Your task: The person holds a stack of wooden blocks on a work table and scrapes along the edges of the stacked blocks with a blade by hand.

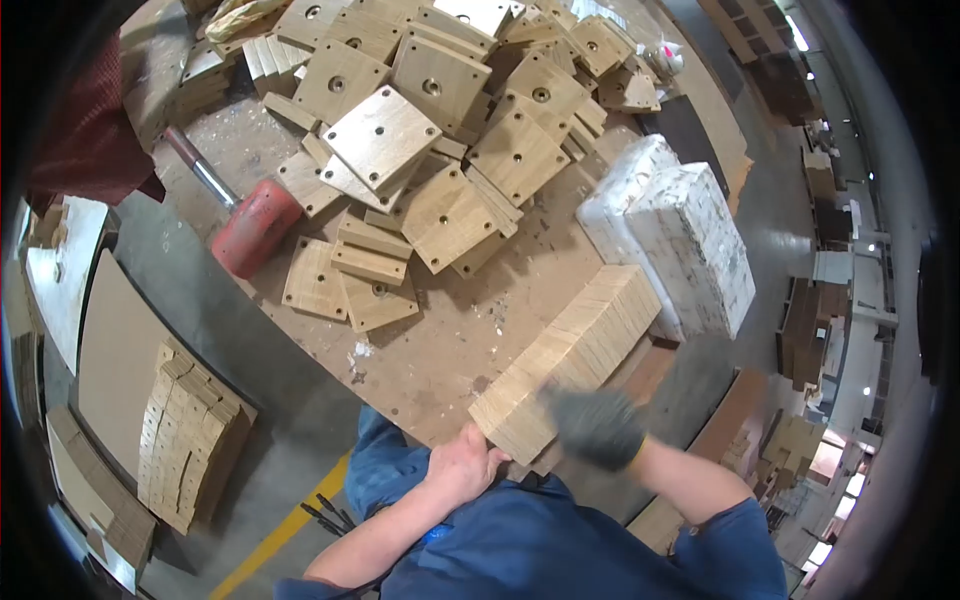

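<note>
A long row of wooden blocks (575, 350), pressed face to face, lies along the table edge nearest my body. My bare left hand (463, 466) is closed against the near end of this row, with its fingers at the lower corner. Over the row's right side is my right hand (600, 428) in a dark glove. Motion smears its fingers, so their pose and whether they touch the wood are unclear. Farther back, square wooden plates with drilled holes (440, 215) lie in a loose heap.
A red-headed mallet (257, 228) rests at the table's left edge. White paint-marked blocks (690, 245) stand at the right edge, beyond the row. Stacked wooden pieces (190, 440) sit on a board at lower left. Red cloth (80, 120) hangs at upper left.
</note>
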A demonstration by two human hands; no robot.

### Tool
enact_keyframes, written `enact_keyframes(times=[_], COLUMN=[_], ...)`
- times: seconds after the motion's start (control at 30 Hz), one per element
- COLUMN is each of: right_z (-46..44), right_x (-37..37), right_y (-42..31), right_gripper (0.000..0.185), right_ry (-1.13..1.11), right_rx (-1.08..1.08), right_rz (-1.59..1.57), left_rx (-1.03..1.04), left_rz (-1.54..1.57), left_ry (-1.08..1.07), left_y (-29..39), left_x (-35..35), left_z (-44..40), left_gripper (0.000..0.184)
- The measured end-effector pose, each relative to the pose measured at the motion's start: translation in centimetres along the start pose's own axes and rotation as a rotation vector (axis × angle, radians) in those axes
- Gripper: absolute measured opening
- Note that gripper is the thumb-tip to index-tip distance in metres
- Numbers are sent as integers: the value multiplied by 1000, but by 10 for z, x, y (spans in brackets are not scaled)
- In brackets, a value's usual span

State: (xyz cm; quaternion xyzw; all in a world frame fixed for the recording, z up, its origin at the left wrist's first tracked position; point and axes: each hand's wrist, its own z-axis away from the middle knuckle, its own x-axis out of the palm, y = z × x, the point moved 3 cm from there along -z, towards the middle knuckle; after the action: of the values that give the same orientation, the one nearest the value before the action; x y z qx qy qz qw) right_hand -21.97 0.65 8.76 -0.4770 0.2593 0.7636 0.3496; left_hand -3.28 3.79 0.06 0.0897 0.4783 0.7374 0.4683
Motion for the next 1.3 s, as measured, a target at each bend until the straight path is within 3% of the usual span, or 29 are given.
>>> enact_keyframes(times=[0.03,0.13,0.2,0.27,0.3,0.33,0.4,0.57,0.67,0.7,0.77,0.87,0.93,1.0,1.07,1.1,1.13,1.17,1.27,1.3], right_z=[5,-4,-2,-3,-3,3,-8,13,11,8,5,-18,6,-16,-16,-19,-8,-24,-24,-25], right_x=[-5,1,17,13,-13,-15,-23,31,56,52,26,-20,23,-2,12,20,12,-48,-39,-22], right_y=[-22,17,41,17,-12,-32,-17,-26,-18,20,30,-21,-22,21,36,13,-7,-30,-7,10], right_gripper=[50,43,43,44,45,36,38,45,41,39,39,41,46,53,50,47,45,43,41,46], right_ry=[156,-91,-52,-91,37,209,14,420,303,-19,-378,-416,271,9,-108,-24,178,337,115,147], right_rx=[-152,107,356,235,9,-91,-29,195,424,464,372,3,102,144,438,298,72,-184,122,420], right_rz=[-369,-275,-382,-91,-38,-404,-385,-831,-705,-883,-842,-217,-635,-410,-220,-95,-262,-388,-377,-364], left_rx=[-3,8,7,13,18,24,-2,-22,11,12,8,11,41,23,4,-4,-13,-9,22,28], left_rz=[-6,34,35,24,12,-4,11,12,13,3,-9,-34,-73,-30,-10,-18,-26,-30,-32,-19], left_ry=[-19,-29,-26,-22,-36,-62,-47,-31,-24,-11,-10,-13,-27,-13,-8,-8,-5,-1,13,23], left_y=[1,-6,-7,-5,-4,-4,-4,-9,-7,-4,-3,-4,-5,-4,-1,0,0,-1,-7,-7], left_x=[0,7,8,5,4,4,4,8,8,6,6,6,6,5,4,2,1,3,8,10], left_z=[4,3,4,0,-1,1,2,-3,1,2,5,1,3,2,5,4,2,3,1,2], left_gripper=[53,56,55,55,55,55,54,52,50,50,51,52,54,54,54,54,53,53,52,52])
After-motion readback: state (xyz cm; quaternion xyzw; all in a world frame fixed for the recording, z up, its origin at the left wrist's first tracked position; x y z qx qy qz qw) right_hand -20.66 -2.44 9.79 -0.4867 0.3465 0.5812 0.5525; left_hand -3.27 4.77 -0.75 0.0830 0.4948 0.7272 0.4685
